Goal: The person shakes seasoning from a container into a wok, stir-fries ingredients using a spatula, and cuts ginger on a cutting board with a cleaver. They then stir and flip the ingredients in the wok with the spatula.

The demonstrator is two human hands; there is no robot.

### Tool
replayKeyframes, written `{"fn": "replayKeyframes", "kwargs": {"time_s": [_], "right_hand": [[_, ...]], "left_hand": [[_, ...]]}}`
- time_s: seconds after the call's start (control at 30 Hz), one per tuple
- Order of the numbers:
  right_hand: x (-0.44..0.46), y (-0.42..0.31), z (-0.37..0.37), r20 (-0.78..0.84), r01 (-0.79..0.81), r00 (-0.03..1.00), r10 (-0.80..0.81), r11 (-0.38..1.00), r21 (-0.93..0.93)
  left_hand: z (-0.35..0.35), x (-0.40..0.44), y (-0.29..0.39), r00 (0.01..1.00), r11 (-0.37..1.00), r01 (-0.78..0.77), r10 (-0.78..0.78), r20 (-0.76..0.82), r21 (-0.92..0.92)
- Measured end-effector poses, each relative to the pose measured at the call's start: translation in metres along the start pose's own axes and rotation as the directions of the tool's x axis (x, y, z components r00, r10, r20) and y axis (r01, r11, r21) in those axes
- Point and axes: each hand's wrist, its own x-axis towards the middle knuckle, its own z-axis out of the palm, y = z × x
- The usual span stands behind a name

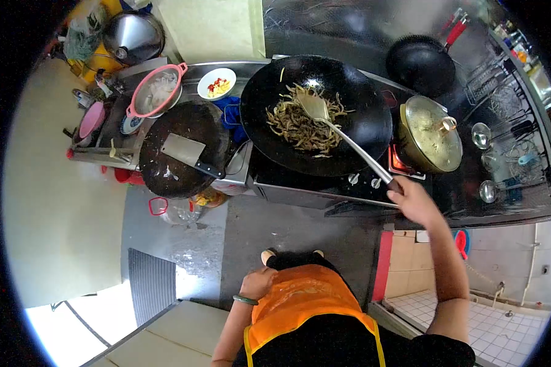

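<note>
My right hand (415, 200) is wrapped around the dark handle end of a long metal wok spatula (361, 151). Its flat blade rests among browned strips of food (300, 125), possibly meat, inside a large black wok (355, 92) on the stove. My left hand (258, 283), a bracelet at its wrist, is closed against the side of my orange apron (312, 287); whether it grips the cloth is hidden. Left of the wok, a cleaver (183, 148) with a black handle lies on a round, dark chopping block (159, 125).
A lidded pot (431, 137) stands right of the wok beside a glowing burner (399, 160). Behind the block are a pink-rimmed colander (136, 98) and a white bowl (207, 79) of chopped red and yellow pieces. Ladles (481, 136) and a black pan (419, 67) sit at the right.
</note>
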Motion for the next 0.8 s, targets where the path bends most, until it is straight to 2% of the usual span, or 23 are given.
{"fn": "replayKeyframes", "kwargs": {"time_s": [0.07, 0.1, 0.23, 0.27, 0.33, 0.47, 0.57, 0.67, 0.7, 0.73, 0.8], "right_hand": [[0.01, -0.005, -0.014, -0.072, 0.129, 0.987, -0.146, 0.972, -0.199], [0.021, -0.008, -0.017, -0.017, 0.136, 0.989, -0.148, 0.941, -0.311], [0.044, -0.039, 0.013, 0.011, 0.061, 0.998, -0.066, 0.833, -0.549], [0.043, -0.051, 0.017, 0.082, 0.042, 0.997, 0.008, 0.799, -0.6], [0.044, -0.058, 0.028, 0.059, -0.057, 0.99, 0.129, 0.741, -0.67], [0.042, -0.064, 0.032, 0.03, -0.053, 0.995, 0.098, 0.746, -0.664], [0.041, -0.06, 0.044, 0.022, -0.061, 0.994, 0.104, 0.727, -0.684], [0.038, -0.062, 0.057, -0.009, -0.103, 0.991, 0.134, 0.716, -0.691], [0.038, -0.055, 0.056, -0.006, -0.078, 0.995, 0.102, 0.722, -0.688], [0.042, -0.054, 0.042, 0.013, -0.12, 0.985, 0.175, 0.728, -0.675], [0.038, -0.059, 0.004, 0.062, -0.031, 0.994, 0.091, 0.777, -0.629]], "left_hand": [[-0.003, -0.002, -0.011, 0.996, 0.998, 0.056, -0.055, 0.068, -0.002], [-0.002, -0.002, -0.019, 0.997, 0.999, 0.04, -0.04, 0.061, -0.01], [0.001, 0.001, -0.046, 0.996, 1.0, -0.011, 0.009, 0.088, 0.023], [0.001, 0.004, -0.05, 0.994, 0.999, -0.017, 0.012, 0.106, 0.046], [-0.004, 0.006, -0.054, 0.999, 1.0, -0.012, 0.011, 0.051, 0.017], [0.003, 0.009, -0.07, 0.998, 0.999, -0.026, 0.025, 0.051, 0.025], [0.001, 0.011, -0.071, 0.985, 0.996, 0.09, -0.091, 0.15, 0.013], [0.005, 0.009, -0.084, 0.96, 0.981, 0.175, -0.151, 0.235, -0.084], [0.01, 0.006, -0.09, 0.961, 0.983, 0.17, -0.149, 0.235, -0.073], [0.018, 0.003, -0.097, 0.961, 0.985, 0.162, -0.144, 0.234, -0.06], [0.017, 0.001, -0.102, 0.971, 0.987, 0.153, -0.14, 0.195, -0.057]]}}
